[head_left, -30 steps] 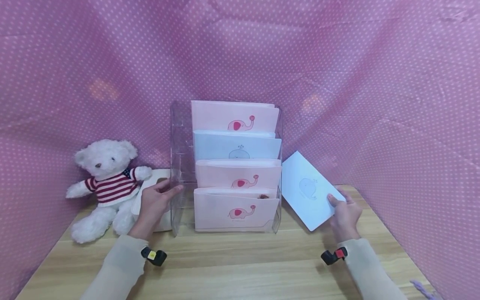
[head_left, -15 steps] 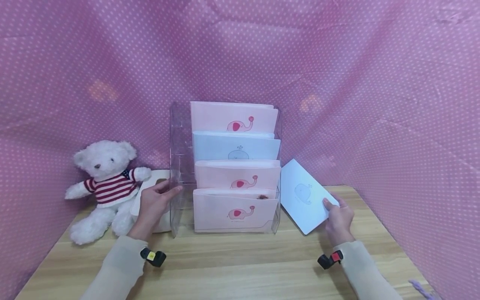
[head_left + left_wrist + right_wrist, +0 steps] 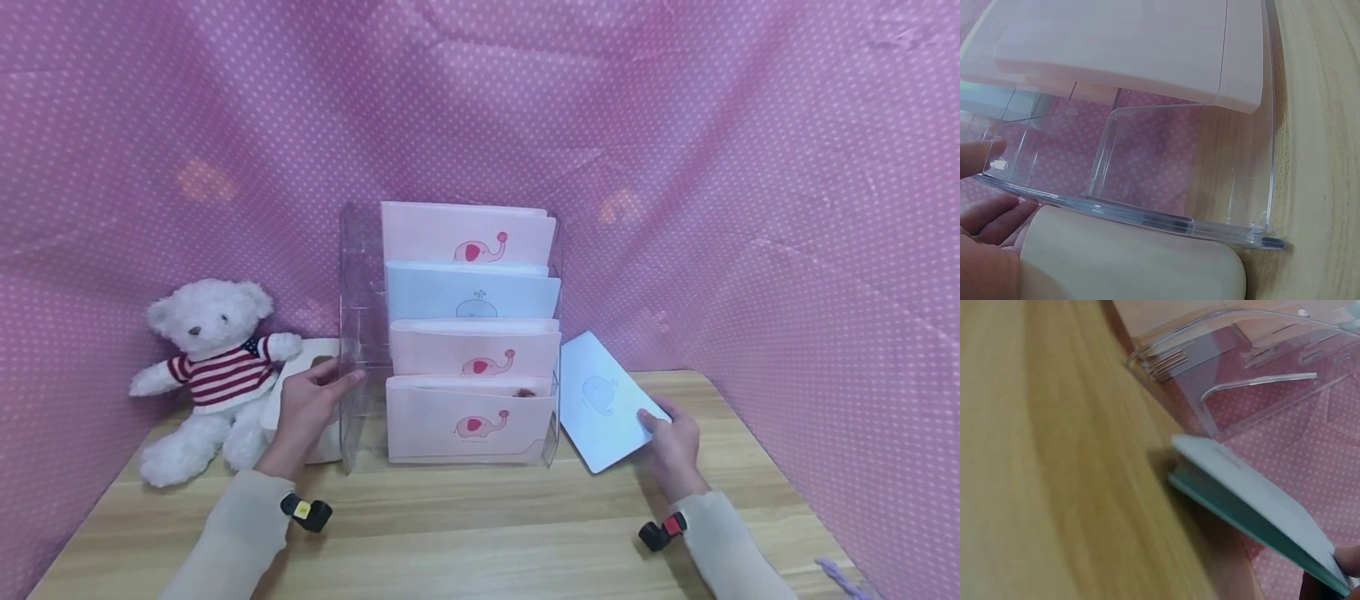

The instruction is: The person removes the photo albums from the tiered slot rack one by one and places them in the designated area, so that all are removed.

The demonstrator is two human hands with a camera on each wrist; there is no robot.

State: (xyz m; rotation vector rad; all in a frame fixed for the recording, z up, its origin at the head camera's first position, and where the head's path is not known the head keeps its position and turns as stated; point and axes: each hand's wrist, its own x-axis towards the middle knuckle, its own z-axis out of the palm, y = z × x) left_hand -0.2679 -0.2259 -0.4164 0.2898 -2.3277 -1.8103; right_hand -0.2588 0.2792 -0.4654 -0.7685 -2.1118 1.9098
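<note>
A clear plastic tiered rack (image 3: 360, 292) stands on the wooden table, holding pink elephant booklets (image 3: 472, 429) and a pale blue whale booklet (image 3: 472, 292), stacked in tiers. My left hand (image 3: 303, 412) grips the rack's left side; in the left wrist view the thumb (image 3: 982, 156) is inside the clear panel and the fingers outside. To the right of the rack, my right hand (image 3: 677, 442) pinches another pale blue whale booklet (image 3: 603, 404) by its lower right edge, thumb on the cover. That booklet is tilted, and in the right wrist view its two covers (image 3: 1260, 494) stand slightly apart.
A white plush bear (image 3: 217, 375) in a striped shirt sits at the left. Behind my left hand is a cream-coloured container (image 3: 326, 442), close beside the rack. Pink dotted cloth (image 3: 480, 100) surrounds the table (image 3: 465, 533). A purple cord (image 3: 840, 577) lies at the right edge.
My right hand has moved left and down with the pale blue booklet, bringing it lower beside the rack. My left hand stays on the rack's side.
</note>
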